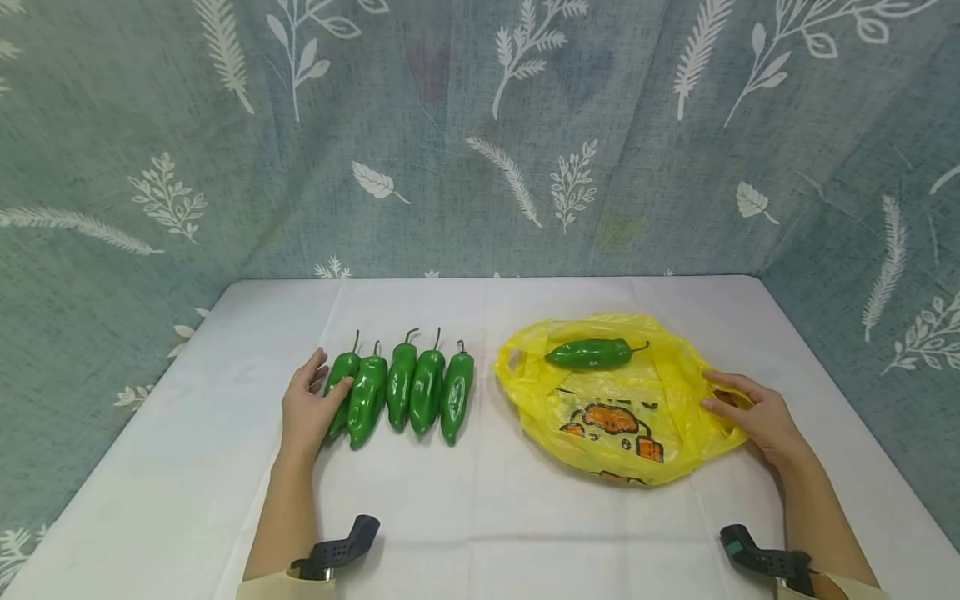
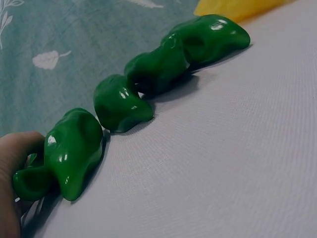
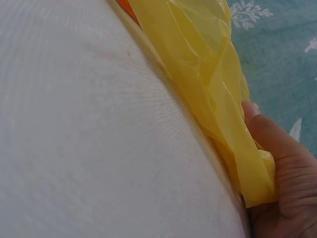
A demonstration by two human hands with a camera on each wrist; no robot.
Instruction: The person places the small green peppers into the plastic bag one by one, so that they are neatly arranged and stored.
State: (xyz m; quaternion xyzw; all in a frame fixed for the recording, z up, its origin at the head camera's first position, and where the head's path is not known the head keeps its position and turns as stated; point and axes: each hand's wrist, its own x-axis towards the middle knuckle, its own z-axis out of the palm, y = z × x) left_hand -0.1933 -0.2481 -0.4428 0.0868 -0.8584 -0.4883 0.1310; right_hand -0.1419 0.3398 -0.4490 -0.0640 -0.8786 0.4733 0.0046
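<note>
At the left end of a row of glossy green peppers [image 1: 402, 387], my left hand [image 1: 303, 412] holds the outermost green pepper [image 1: 343, 367], thumb across its right side and fingers along its left. In the left wrist view that pepper [image 2: 32, 183] shows its blunt tip beside the hand, partly covered by its neighbour. My right hand [image 1: 768, 421] pinches the right edge of a yellow plastic bag [image 1: 536, 408] between thumb and fingers. The bag lies spread out, with orange and black print, and a single green pepper [image 1: 591, 354] lies sideways at its far part.
A white cloth [image 1: 465, 517] covers the table. Behind it and along both sides hangs a green-blue curtain [image 1: 450, 208] with white leaf patterns. Dark wrist cameras, one on the left forearm [image 1: 341, 546] and one on the right [image 1: 757, 554], jut inward over the cloth.
</note>
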